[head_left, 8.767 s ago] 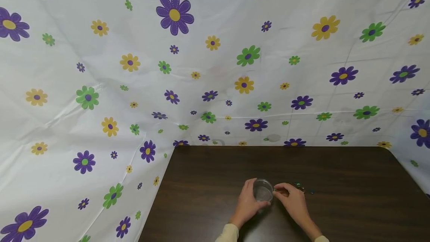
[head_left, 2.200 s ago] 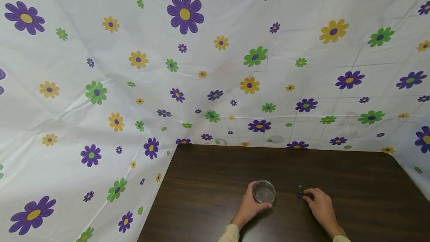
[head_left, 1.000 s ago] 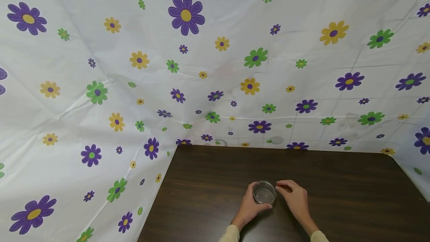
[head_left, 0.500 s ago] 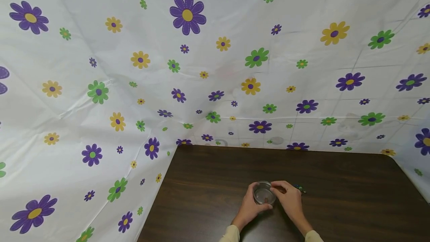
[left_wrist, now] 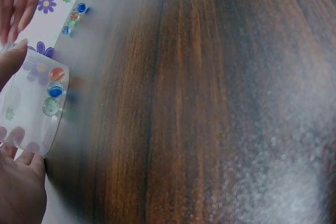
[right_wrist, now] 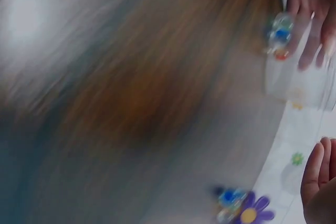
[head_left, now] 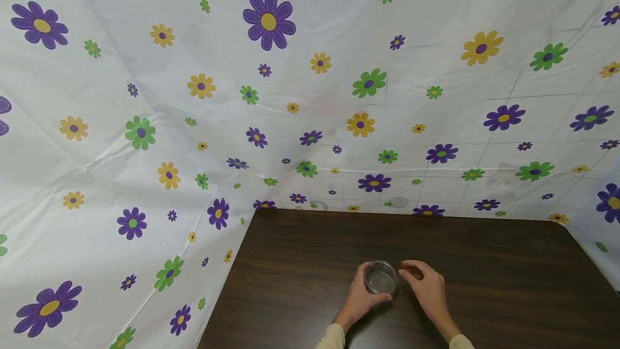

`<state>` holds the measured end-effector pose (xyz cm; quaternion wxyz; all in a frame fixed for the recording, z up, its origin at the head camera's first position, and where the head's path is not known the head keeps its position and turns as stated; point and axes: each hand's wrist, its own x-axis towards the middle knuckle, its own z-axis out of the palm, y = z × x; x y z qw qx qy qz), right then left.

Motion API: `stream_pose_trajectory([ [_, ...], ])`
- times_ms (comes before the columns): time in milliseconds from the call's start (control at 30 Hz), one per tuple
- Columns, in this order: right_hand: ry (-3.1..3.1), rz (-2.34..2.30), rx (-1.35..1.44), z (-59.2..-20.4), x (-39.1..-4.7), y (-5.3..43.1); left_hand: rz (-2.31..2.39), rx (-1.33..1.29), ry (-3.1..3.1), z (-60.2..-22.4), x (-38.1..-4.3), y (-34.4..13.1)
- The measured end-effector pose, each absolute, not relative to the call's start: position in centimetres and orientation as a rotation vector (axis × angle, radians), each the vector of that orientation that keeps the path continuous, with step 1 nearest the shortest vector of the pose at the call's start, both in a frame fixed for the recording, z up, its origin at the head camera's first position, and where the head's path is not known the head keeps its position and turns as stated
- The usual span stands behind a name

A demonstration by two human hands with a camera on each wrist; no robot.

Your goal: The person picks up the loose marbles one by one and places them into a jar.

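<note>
My left hand grips a clear round cup around its side, thumb at the near side. Low in the cup, the left wrist view shows an orange marble, a blue marble and a pale green marble. Just right of the rim is my right hand, thumb and forefinger loosely bent, apart from the cup. Nothing shows between its fingers in the right wrist view. Beyond that hand lie a few loose marbles, mostly hidden by it in the head view.
The dark wood-grain table runs back to a white flowered cloth hung behind it and along the left side. Light glares off the tabletop in both wrist views.
The right hand went from the loose marbles to the cup, reached over its rim half a second ago, and has drawn back right. The left hand keeps its hold on the cup.
</note>
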<state>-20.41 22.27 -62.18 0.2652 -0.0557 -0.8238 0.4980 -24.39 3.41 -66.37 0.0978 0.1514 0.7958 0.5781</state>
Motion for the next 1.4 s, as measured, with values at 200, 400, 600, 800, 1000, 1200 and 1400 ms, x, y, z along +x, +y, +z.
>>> stream_pose_trajectory([
  [200,-2.323,1.203,-0.201,-63.0,-19.3,25.1,1.712,0.45,2.367,-66.4,-24.3,3.4],
  [400,-2.463,1.098,-0.235,-64.0,-18.1,27.4,1.711,0.468,2.368,-66.4,-24.3,3.5],
  [600,-2.554,1.047,-0.191,-64.5,-17.7,28.1,1.706,0.461,2.367,-66.3,-24.3,3.4],
  [800,-2.598,1.047,-0.217,-65.0,-17.7,28.1,1.702,0.45,2.37,-66.3,-24.3,3.4],
  [1000,-2.626,1.048,-0.226,-65.2,-18.0,27.9,1.702,0.451,2.372,-66.4,-24.3,3.4],
  [1200,-2.646,1.041,-0.187,-65.4,-18.1,27.8,1.707,0.454,2.368,-66.3,-24.3,3.4],
  [1400,-2.645,1.018,-0.155,-65.6,-18.1,27.5,1.702,0.456,2.379,-66.3,-24.2,3.4],
])
